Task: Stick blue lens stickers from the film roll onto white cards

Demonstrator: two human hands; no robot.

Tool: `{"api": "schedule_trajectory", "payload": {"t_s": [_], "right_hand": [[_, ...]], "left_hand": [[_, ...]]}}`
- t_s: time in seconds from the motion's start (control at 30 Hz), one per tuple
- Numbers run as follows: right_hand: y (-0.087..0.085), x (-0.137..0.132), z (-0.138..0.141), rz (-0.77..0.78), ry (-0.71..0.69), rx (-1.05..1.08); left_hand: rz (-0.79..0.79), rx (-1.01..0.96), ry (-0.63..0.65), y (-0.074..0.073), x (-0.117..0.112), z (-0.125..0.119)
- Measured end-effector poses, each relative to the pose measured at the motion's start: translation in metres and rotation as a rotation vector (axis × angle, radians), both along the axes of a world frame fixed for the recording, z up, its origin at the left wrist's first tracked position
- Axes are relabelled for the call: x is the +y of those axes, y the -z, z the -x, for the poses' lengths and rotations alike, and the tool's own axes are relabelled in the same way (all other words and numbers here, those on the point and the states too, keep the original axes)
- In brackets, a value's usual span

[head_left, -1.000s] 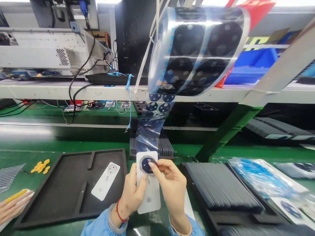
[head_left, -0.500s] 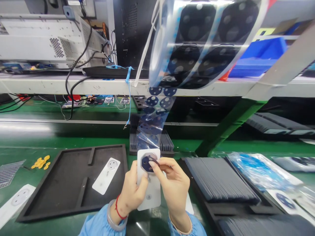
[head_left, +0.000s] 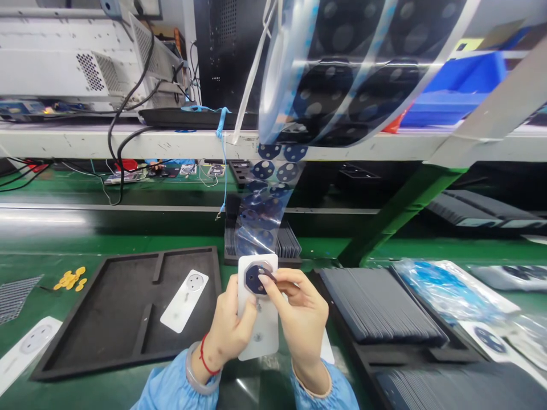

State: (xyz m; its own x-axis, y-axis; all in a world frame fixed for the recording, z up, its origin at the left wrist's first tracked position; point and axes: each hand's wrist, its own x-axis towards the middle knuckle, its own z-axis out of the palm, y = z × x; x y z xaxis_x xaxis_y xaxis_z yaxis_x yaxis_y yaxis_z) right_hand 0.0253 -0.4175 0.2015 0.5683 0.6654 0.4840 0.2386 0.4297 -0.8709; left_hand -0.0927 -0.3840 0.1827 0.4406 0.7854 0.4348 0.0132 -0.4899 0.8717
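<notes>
A white rectangular panel (head_left: 267, 324) with rounded corners stands nearly upright between my hands. My left hand (head_left: 228, 327) grips it along its left edge, thumb on the front face. Over the round recess near the panel's top lies a dark blue round sticker (head_left: 253, 278) with holes. My right hand (head_left: 301, 313) pinches the sticker's right edge between thumb and index finger; that edge looks lifted, and the fingertips partly hide it. Behind the panel, a clear strip (head_left: 267, 210) of the same dark stickers hangs from a large roll (head_left: 342, 85).
On the left, a black tray (head_left: 106, 319) holds another white panel (head_left: 184, 300). Yellow pieces (head_left: 68, 279) lie beyond it. A rack of grey plates (head_left: 380, 304) stands at right, near plastic bags (head_left: 444, 290). A white shelf beam (head_left: 192, 145) crosses ahead, and a green post (head_left: 401, 216) slants down.
The view has shifted slightly, so the scene sits a little higher. My hands keep the same hold, and the sticker seems to lie slightly flatter on the panel.
</notes>
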Motion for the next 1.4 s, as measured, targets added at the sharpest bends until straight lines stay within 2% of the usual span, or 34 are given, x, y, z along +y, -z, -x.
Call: {"api": "schedule_trajectory", "payload": {"t_s": [0.3,0.47,0.67,0.77,0.9,1.03,1.1,1.2,1.23,1.3,1.4], "right_hand": [[0.001,0.001,0.002,-0.016,0.01,0.002],[0.005,0.002,0.005,-0.042,0.054,-0.094],[0.012,0.001,0.011,-0.117,0.225,-0.348],[0.012,0.002,0.016,-0.172,0.315,-0.504],[0.01,0.006,0.021,-0.225,0.447,-0.69],[0.01,0.008,0.015,-0.082,0.606,-0.686],[0.011,0.007,0.008,0.033,0.521,-0.578],[0.013,0.006,-0.001,0.226,0.169,-0.322],[0.014,0.006,-0.002,0.283,0.091,-0.229],[0.016,0.007,-0.004,0.353,0.042,-0.09],[0.016,0.009,-0.007,0.364,0.031,-0.043]], "left_hand": [[-0.015,0.016,0.013,-0.002,0.002,0.003],[-0.034,0.011,0.024,-0.004,0.002,0.005],[0.088,-0.018,0.056,-0.001,0.003,0.006],[0.207,0.012,-0.016,0.0,0.003,0.002],[0.193,0.084,-0.104,0.001,0.006,-0.002],[0.211,0.083,-0.154,0.004,0.008,0.001],[0.23,0.097,-0.115,0.003,0.008,0.003],[0.229,0.103,-0.03,0.0,0.007,0.004],[0.231,0.104,-0.014,-0.002,0.006,0.004],[0.257,0.121,0.011,-0.005,0.006,0.003],[0.339,0.157,0.026,-0.008,0.008,0.003]]}}
